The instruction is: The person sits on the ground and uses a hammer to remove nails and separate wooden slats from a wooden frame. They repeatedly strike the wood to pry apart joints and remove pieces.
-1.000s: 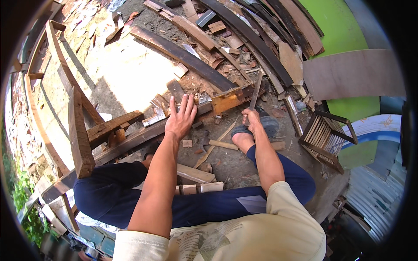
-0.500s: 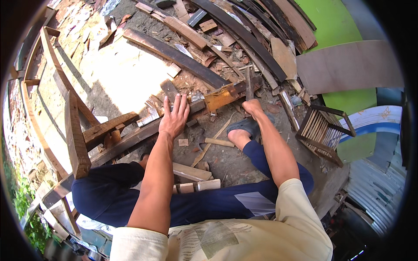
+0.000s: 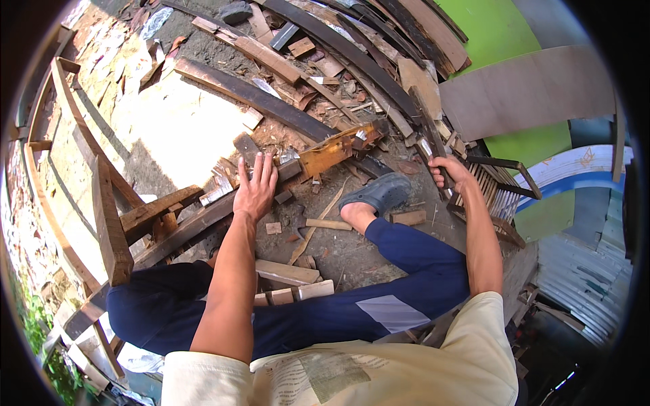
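Observation:
My left hand (image 3: 254, 186) lies with fingers stretched out on a long dark wooden beam (image 3: 196, 230), pressing on its top. Farther right, the beam's end carries a yellow-brown, splintered section (image 3: 332, 152). My right hand (image 3: 452, 174) is closed around the grip of a long, dark, narrow tool that looks like a machete (image 3: 428, 125), raised to the right of the beam's end. The blade points away from me and is apart from the beam. Between my legs, a tool with a wooden handle (image 3: 330, 224) and a dark head lies on the ground.
My foot in a grey clog (image 3: 379, 193) stands close to the beam's end. Wood offcuts (image 3: 288, 272) lie before my lap. A slatted wooden stool (image 3: 484, 186) lies at the right. Several planks (image 3: 264, 98) spread at the back, and a wooden frame (image 3: 108, 223) stands left.
My right hand has pulled the machete off the beam's end, out to the right. My left hand stays on the beam. The view has shifted slightly.

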Demonstrator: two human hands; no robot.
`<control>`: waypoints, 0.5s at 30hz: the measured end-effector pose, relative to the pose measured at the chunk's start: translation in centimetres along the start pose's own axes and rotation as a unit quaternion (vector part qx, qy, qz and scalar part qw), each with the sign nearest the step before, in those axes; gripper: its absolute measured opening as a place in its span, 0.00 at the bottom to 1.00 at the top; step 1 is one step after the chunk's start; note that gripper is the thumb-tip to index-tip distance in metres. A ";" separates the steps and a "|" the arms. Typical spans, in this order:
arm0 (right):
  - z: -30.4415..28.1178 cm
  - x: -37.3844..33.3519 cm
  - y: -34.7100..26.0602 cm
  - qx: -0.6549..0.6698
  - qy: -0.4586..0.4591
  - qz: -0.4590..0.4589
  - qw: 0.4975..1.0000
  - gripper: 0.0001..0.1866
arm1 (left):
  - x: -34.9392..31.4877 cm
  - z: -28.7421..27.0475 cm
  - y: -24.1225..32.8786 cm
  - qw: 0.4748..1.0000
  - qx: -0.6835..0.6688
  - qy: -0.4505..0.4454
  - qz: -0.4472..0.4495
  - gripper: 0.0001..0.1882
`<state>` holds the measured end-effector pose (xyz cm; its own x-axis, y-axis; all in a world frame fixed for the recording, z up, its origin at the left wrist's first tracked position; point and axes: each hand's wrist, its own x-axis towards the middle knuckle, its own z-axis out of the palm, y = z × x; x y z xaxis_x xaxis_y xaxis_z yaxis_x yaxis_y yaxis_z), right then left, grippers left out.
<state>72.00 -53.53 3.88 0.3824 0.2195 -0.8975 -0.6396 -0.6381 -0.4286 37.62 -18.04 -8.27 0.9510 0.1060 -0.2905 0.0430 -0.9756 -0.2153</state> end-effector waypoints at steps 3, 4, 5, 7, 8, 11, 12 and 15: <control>4.6 -1.9 1.6 -0.027 0.006 -0.047 0.999 0.08 | 0.0 0.2 0.0 0.999 -0.019 0.033 -0.006 0.30; 5.2 -1.4 2.6 -0.054 0.007 -0.053 0.997 0.09 | 0.2 0.2 0.1 0.999 -0.019 0.040 -0.004 0.30; 5.1 -0.9 3.7 -0.066 0.011 -0.055 0.996 0.12 | 0.3 0.1 0.2 0.999 -0.019 0.047 -0.003 0.31; 7.6 -2.3 2.9 -0.166 0.053 -0.019 0.985 0.20 | 0.0 0.3 -0.1 0.999 -0.015 0.046 -0.007 0.32; 8.6 -2.8 2.5 -0.214 0.075 0.000 0.974 0.24 | -0.1 0.8 -0.1 0.998 0.005 0.060 -0.010 0.34; 7.1 -2.2 2.4 -0.323 0.070 0.050 0.942 0.19 | -0.1 -0.3 0.0 0.999 -0.006 0.043 -0.006 0.32; 6.5 -1.6 2.0 -0.361 0.047 0.072 0.929 0.16 | 0.0 -0.7 0.1 0.999 -0.009 0.037 -0.006 0.30; 7.2 -1.9 -1.9 -0.415 0.037 0.052 0.908 0.16 | -0.3 -0.7 0.0 0.999 -0.006 0.037 -0.010 0.29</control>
<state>67.69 -47.44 5.63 0.4117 0.0959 -0.9063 0.0362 -0.9954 -0.0889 37.54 -18.23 -7.48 0.9698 0.1109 -0.2172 0.0648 -0.9758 -0.2090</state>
